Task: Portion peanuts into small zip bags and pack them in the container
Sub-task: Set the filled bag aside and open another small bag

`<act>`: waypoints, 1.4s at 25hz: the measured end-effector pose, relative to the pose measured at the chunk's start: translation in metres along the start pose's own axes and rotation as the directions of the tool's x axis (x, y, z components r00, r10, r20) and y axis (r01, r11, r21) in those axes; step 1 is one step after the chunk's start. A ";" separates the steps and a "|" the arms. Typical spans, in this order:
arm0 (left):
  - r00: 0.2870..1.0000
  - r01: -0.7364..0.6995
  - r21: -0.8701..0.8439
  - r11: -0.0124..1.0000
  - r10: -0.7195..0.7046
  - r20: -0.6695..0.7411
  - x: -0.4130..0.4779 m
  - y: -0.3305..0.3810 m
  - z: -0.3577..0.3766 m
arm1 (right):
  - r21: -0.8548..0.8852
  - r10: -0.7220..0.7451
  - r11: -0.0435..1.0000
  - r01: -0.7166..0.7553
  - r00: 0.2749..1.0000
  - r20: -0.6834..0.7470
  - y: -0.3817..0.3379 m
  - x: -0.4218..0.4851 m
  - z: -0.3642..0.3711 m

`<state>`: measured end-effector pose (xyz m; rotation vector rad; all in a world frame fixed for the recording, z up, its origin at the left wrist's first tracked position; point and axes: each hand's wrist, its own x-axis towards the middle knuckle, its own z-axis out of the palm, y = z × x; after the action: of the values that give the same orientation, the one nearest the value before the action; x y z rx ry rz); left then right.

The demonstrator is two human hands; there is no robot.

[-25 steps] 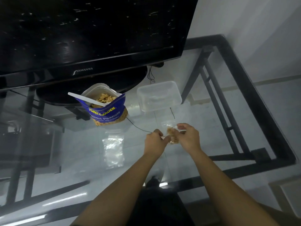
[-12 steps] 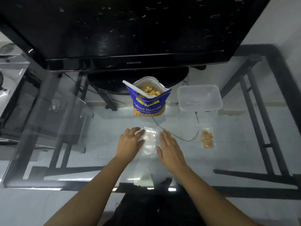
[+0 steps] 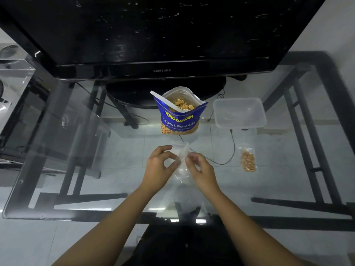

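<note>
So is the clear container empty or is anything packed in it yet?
Empty: nothing shows inside the clear container, and the filled zip bag lies on the table outside it.

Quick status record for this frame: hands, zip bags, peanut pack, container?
left hand: pinches the empty zip bag
right hand: pinches the same bag's other side
empty zip bag: held between both hands, in front of the peanut pack
filled zip bag: flat on the glass table, on the near side of the container
peanut pack: upright, open, white spoon inside
container: lidless, no bags seen inside
</note>
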<state>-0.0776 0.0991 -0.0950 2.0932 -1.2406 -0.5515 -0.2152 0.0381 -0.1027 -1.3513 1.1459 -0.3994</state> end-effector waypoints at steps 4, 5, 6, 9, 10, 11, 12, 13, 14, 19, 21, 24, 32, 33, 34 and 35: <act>0.993 -0.117 0.061 0.991 0.115 0.033 -0.007 0.014 -0.007 | 0.278 0.090 0.956 -0.091 0.996 0.017 -0.021 0.002 0.001; 0.989 -0.143 0.066 0.988 0.141 0.038 -0.008 0.016 -0.009 | 0.306 0.106 0.946 -0.107 0.994 0.022 -0.024 0.004 0.000; 0.989 -0.147 0.048 0.988 0.145 0.038 -0.008 0.018 -0.011 | 0.324 0.109 0.940 -0.110 0.994 0.020 -0.025 0.005 -0.001; 0.991 0.125 -0.300 0.946 -0.106 0.081 -0.007 0.028 -0.021 | 0.299 0.065 0.952 -0.059 0.998 -0.011 -0.030 0.006 -0.009; 0.964 0.263 -0.454 0.851 -0.218 0.149 -0.005 0.032 -0.024 | 0.266 0.043 0.963 -0.038 0.999 -0.010 -0.032 0.006 -0.011; 0.934 0.358 -0.553 0.752 -0.291 0.208 -0.001 0.035 -0.026 | 0.227 0.018 0.974 -0.017 1.000 -0.002 -0.034 0.006 -0.013; 0.914 0.405 -0.584 0.703 -0.321 0.247 0.004 0.036 -0.029 | 0.195 -0.007 0.981 0.004 1.000 0.012 -0.036 0.006 -0.015; 0.904 0.427 -0.602 0.675 -0.317 0.287 0.007 0.037 -0.031 | 0.177 -0.032 0.984 0.027 0.999 0.026 -0.038 0.005 -0.016; 0.900 0.436 -0.621 0.651 -0.295 0.322 0.009 0.038 -0.034 | 0.168 -0.048 0.985 0.042 0.998 0.037 -0.040 0.004 -0.018; 0.820 0.570 -0.731 0.374 -0.307 0.483 0.015 0.044 -0.045 | 0.175 0.022 0.984 -0.041 0.994 0.112 -0.048 0.005 -0.024; 0.826 0.559 -0.739 0.376 -0.330 0.457 0.016 0.044 -0.047 | 0.068 -0.024 0.997 0.023 1.000 0.015 -0.049 0.004 -0.024; 0.873 0.487 -0.685 0.541 -0.338 0.353 0.014 0.046 -0.049 | -0.027 -0.104 0.994 0.101 0.986 -0.127 -0.055 0.001 -0.022; 0.933 0.342 -0.629 0.698 -0.176 0.312 0.011 0.054 -0.050 | 0.338 0.063 0.937 -0.090 0.994 0.090 -0.067 0.000 -0.021; 0.928 0.356 -0.647 0.674 -0.177 0.327 0.012 0.053 -0.050 | 0.369 0.063 0.924 -0.098 0.992 0.108 -0.068 -0.001 -0.023; 0.923 0.372 -0.664 0.648 -0.180 0.341 0.013 0.052 -0.050 | 0.386 0.056 0.917 -0.099 0.991 0.122 -0.068 -0.001 -0.024; 0.919 0.383 -0.676 0.629 -0.184 0.349 0.013 0.051 -0.051 | 0.388 0.045 0.917 -0.093 0.990 0.131 -0.069 -0.001 -0.025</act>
<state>-0.0706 0.0855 -0.0238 1.5234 -0.6036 -1.2648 -0.2107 0.0081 -0.0362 -0.9650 0.9493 -0.4639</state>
